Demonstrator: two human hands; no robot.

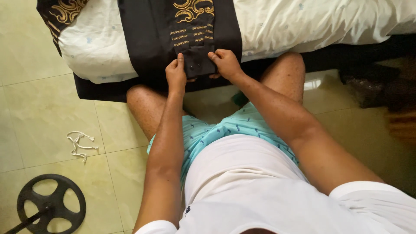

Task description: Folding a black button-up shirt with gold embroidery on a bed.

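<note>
While the person sits facing a bed at the top of the frame, both hands rest on a black garment with gold embroidery that lies flat on the white sheet. At the upper centre, the left hand pinches the garment's lower left edge, thumb on top and fingers curled under the cloth. Just beside it, the right hand grips the cloth on the other side of a short row of dark buttons, its fingers clenched on the fabric. Between the two hands sits the buttoned strip, close to the bed's near edge. On the tiled floor at the left lies a white cord, and a black weight plate fills the lower left corner.
</note>
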